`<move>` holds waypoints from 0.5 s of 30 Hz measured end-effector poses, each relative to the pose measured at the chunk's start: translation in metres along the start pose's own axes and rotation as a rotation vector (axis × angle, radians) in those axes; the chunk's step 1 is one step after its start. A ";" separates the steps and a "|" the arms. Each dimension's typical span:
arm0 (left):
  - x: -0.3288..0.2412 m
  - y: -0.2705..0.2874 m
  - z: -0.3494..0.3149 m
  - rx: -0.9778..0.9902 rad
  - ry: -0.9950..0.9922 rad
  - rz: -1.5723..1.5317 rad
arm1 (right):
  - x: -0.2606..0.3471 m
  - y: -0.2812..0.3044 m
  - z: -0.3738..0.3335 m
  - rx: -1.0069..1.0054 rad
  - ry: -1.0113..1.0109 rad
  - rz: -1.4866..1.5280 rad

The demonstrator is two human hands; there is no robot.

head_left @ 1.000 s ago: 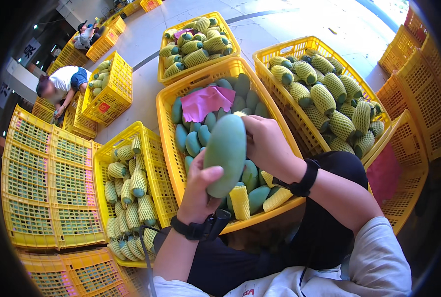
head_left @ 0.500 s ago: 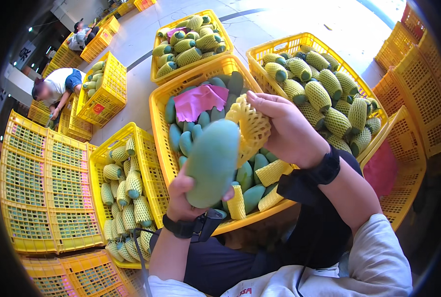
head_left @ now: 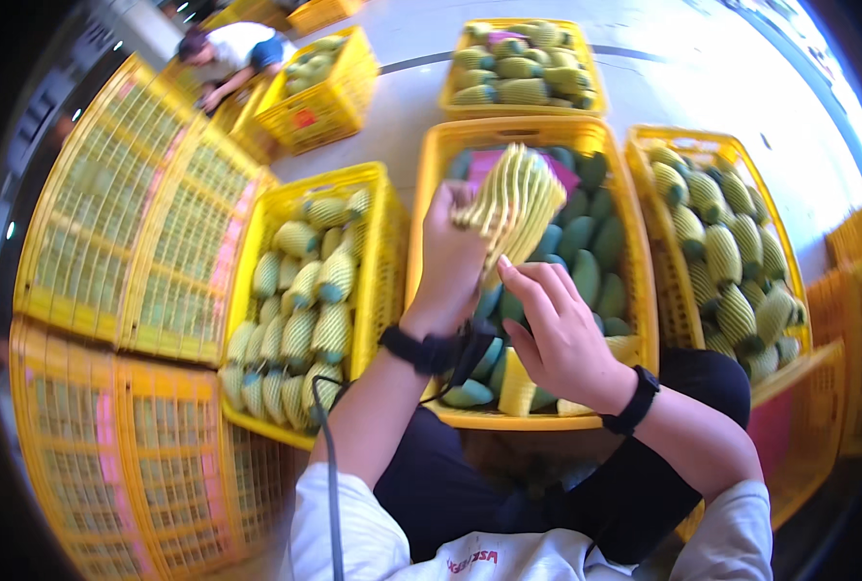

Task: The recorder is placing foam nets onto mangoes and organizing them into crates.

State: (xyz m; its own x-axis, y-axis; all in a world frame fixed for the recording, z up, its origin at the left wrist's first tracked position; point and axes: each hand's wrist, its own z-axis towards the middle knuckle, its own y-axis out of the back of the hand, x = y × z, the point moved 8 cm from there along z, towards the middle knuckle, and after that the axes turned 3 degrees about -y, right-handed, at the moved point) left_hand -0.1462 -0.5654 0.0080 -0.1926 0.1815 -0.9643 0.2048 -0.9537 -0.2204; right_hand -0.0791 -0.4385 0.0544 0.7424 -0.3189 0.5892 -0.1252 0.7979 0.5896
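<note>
My left hand (head_left: 447,261) is wrapped around a mango in a pale yellow foam net (head_left: 520,205), raised over the middle crate. The net covers nearly all of the fruit, and its strands look stretched and slightly blurred. Just below the net is my right hand (head_left: 564,334), fingers stretched and thumb apart, with a fingertip at or near the net's lower edge. Beneath both hands, a yellow crate (head_left: 644,290) holds bare green mangoes (head_left: 586,276) and a pink sheet (head_left: 563,174). Folded foam nets (head_left: 517,384) lie at its near edge.
Crates of netted mangoes stand to the left (head_left: 387,252), to the right (head_left: 658,261) and behind (head_left: 523,109). Stacked crates (head_left: 111,334) wall off the far left. Another person (head_left: 237,53) bends beside a crate (head_left: 329,111) at the back left. A cable (head_left: 332,484) hangs along my left arm.
The net, held open beside the bare mango before, now encloses it. My right hand has let go of the net and moved below it. The view has shifted, moving the crates within the picture.
</note>
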 end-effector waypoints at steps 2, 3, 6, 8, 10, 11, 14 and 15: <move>-0.021 0.044 0.024 -0.134 -0.091 0.093 | 0.011 -0.025 0.001 0.183 0.125 -0.140; -0.029 0.065 0.031 -0.145 -0.123 -0.039 | 0.013 -0.032 0.001 0.203 0.141 -0.147; -0.074 0.140 0.047 -0.166 -0.407 0.353 | 0.012 -0.046 0.002 0.251 0.168 -0.206; -0.090 0.201 0.037 -0.276 -0.499 0.907 | 0.005 -0.050 0.000 0.261 0.174 -0.251; -0.076 0.276 0.029 -0.444 -0.345 0.965 | -0.017 -0.051 -0.003 0.295 0.084 -0.326; -0.067 0.312 0.021 -0.527 -0.311 0.922 | -0.028 -0.052 -0.007 0.303 0.064 -0.404; -0.037 0.402 0.002 -0.583 -0.163 1.162 | -0.080 -0.067 -0.034 0.565 -0.197 -0.495; -0.017 0.434 -0.004 -0.601 -0.027 1.081 | -0.090 -0.069 -0.042 0.566 -0.219 -0.489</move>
State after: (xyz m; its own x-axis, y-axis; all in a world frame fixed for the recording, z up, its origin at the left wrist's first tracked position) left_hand -0.0507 -0.9810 -0.0720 0.3306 -0.6424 -0.6914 0.6779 -0.3481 0.6476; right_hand -0.1094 -0.4435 -0.0621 0.6604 -0.7078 0.2508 -0.1776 0.1773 0.9680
